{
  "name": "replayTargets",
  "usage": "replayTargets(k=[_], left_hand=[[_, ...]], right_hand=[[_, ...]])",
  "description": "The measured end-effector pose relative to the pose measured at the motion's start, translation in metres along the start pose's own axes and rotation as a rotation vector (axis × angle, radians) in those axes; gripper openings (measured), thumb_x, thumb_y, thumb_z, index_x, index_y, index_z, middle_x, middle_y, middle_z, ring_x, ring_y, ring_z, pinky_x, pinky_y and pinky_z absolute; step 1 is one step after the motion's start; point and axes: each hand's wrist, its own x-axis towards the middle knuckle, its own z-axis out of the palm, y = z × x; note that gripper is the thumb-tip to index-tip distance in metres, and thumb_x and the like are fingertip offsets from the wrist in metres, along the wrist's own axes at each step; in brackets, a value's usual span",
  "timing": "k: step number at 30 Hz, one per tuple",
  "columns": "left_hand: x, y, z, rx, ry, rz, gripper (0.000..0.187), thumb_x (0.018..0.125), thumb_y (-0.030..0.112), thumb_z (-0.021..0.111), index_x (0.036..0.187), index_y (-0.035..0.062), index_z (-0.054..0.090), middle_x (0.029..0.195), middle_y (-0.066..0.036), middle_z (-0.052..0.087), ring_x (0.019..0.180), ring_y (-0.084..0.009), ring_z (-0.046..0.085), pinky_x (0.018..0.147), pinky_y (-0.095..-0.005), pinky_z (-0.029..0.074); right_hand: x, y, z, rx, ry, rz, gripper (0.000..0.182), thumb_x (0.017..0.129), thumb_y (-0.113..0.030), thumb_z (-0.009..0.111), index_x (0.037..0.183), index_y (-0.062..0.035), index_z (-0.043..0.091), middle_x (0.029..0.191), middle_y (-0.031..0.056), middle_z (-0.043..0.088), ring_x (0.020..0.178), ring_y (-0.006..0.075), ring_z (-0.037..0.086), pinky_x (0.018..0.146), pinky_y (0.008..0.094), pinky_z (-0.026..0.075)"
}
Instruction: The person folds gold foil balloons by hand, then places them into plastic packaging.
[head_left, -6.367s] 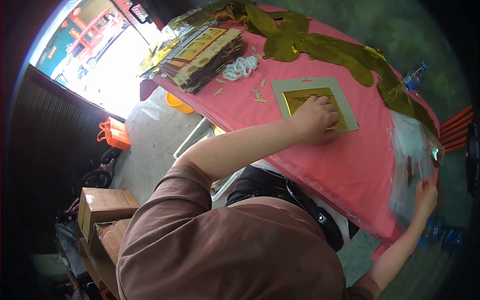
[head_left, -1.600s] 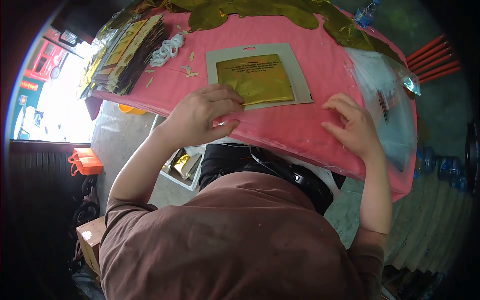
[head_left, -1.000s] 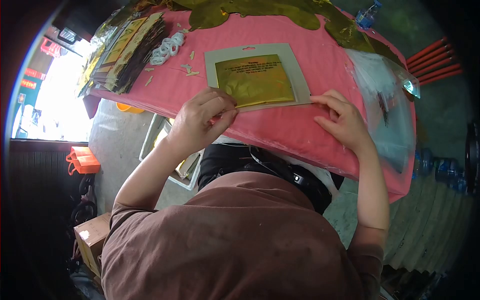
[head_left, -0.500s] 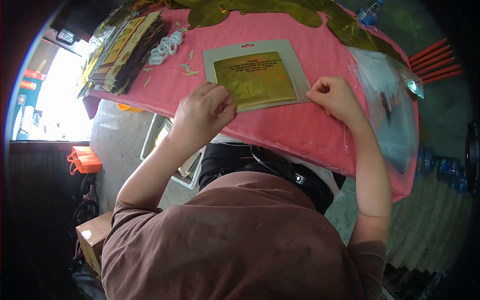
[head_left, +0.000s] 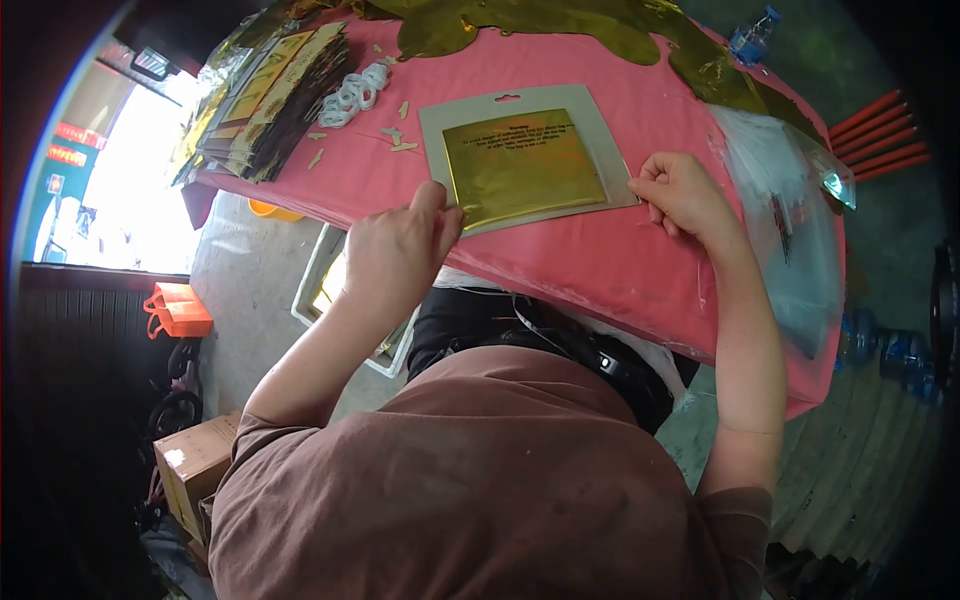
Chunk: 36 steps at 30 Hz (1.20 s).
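A flat package lies in front of me, made of a grey backing card with a hang slot and a folded gold foil sheet behind printed clear plastic. At its lower left corner, my left hand pinches the package edge between thumb and curled fingers. My right hand has thumb and forefinger closed on the lower right corner, its other fingers curled under. The black warning print faces up near the foil's top edge.
Printed packets are stacked at the table's left, beside white elastic loops and small card scraps. Gold foil spreads along the far edge. Clear plastic bags lie at the right on the pink tablecloth.
The whole view has shifted slightly to the right. My left hand's knuckles and thumb have turned, and its fingertips are now closer to the package's lower left corner. My right hand stays at its corner.
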Motion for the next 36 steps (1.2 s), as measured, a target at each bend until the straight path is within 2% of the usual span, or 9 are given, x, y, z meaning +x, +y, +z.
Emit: replayTargets(k=[8,11,15,20,23,31,32,34,36], left_hand=[[-0.015,0.005,0.003,-0.394,-0.039,-0.068,0.021,0.084,0.018,0.058,0.100,0.0056,0.054,0.056,-0.010,0.059,0.050,-0.0243,0.061,0.046,-0.0338,0.046],[-0.013,0.004,0.004,-0.511,0.022,0.006,0.025,0.082,0.011,0.061,0.106,0.0062,0.055,0.062,-0.012,0.060,0.054,-0.0213,0.062,0.049,-0.0314,0.047],[0.005,-0.005,0.009,-0.404,0.302,0.255,0.031,0.081,0.005,0.062,0.111,0.0042,0.053,0.070,-0.012,0.063,0.057,-0.0196,0.063,0.050,-0.0285,0.047],[0.047,-0.001,0.017,-0.722,0.369,0.177,0.048,0.084,0.002,0.057,0.128,0.0029,0.038,0.076,-0.010,0.063,0.066,-0.0149,0.062,0.064,-0.0267,0.049],[0.072,-0.002,0.014,-0.981,0.218,0.141,0.029,0.089,0.005,0.051,0.117,0.0010,0.046,0.077,-0.005,0.061,0.075,-0.0107,0.059,0.072,-0.0257,0.046],[0.101,-0.018,0.048,-0.914,0.039,0.060,0.016,0.094,0.012,0.045,0.095,0.0005,0.055,0.081,0.000,0.057,0.076,-0.0083,0.053,0.072,-0.0227,0.043],[0.101,-0.018,0.049,-0.946,0.036,0.078,0.016,0.094,0.012,0.044,0.095,0.0008,0.055,0.080,0.001,0.057,0.075,-0.0078,0.052,0.071,-0.0221,0.043],[0.099,-0.019,0.051,-0.979,0.031,0.095,0.016,0.094,0.012,0.044,0.094,0.0011,0.055,0.079,0.001,0.057,0.073,-0.0073,0.052,0.070,-0.0216,0.043],[0.100,-0.019,0.052,-0.977,0.018,0.057,0.016,0.094,0.012,0.044,0.095,0.0014,0.055,0.079,0.001,0.058,0.072,-0.0058,0.052,0.069,-0.0204,0.043]], right_hand=[[0.000,0.015,0.008,-0.137,0.158,-0.217,0.015,0.078,-0.013,0.061,0.079,0.0005,0.055,0.057,0.0058,0.056,0.048,0.0124,0.052,0.044,0.0274,0.041],[-0.002,0.014,0.010,-0.171,0.191,-0.257,0.011,0.081,-0.010,0.059,0.079,-0.0014,0.053,0.056,-0.0005,0.051,0.049,0.0045,0.047,0.043,0.0221,0.034],[0.000,0.019,-0.001,0.198,0.129,-0.227,0.012,0.082,-0.010,0.059,0.084,0.0009,0.057,0.062,0.0011,0.055,0.052,0.0059,0.049,0.046,0.0211,0.037],[0.009,0.026,-0.002,0.479,0.171,-0.383,0.008,0.086,-0.009,0.056,0.088,-0.0020,0.058,0.062,-0.0038,0.051,0.050,0.0033,0.045,0.045,0.0184,0.036],[0.013,0.028,-0.006,0.389,0.352,-0.524,0.008,0.085,-0.007,0.055,0.087,-0.0006,0.058,0.068,-0.0013,0.058,0.061,0.0008,0.048,0.052,0.0186,0.037],[0.023,0.043,-0.007,0.059,0.489,-0.452,0.020,0.076,-0.015,0.062,0.084,0.0024,0.057,0.065,0.0105,0.056,0.060,0.0217,0.054,0.060,0.0313,0.043],[0.023,0.042,-0.007,0.057,0.486,-0.453,0.020,0.076,-0.015,0.062,0.084,0.0024,0.057,0.065,0.0105,0.056,0.060,0.0217,0.054,0.060,0.0313,0.043],[0.022,0.041,-0.007,-0.118,0.501,-0.521,0.016,0.078,-0.011,0.061,0.087,0.0016,0.063,0.071,0.0008,0.059,0.062,0.0068,0.051,0.057,0.0233,0.042],[0.025,0.041,-0.007,-0.015,0.463,-0.523,0.015,0.078,-0.011,0.062,0.087,0.0011,0.064,0.073,0.0005,0.060,0.064,0.0062,0.052,0.058,0.0225,0.042]])
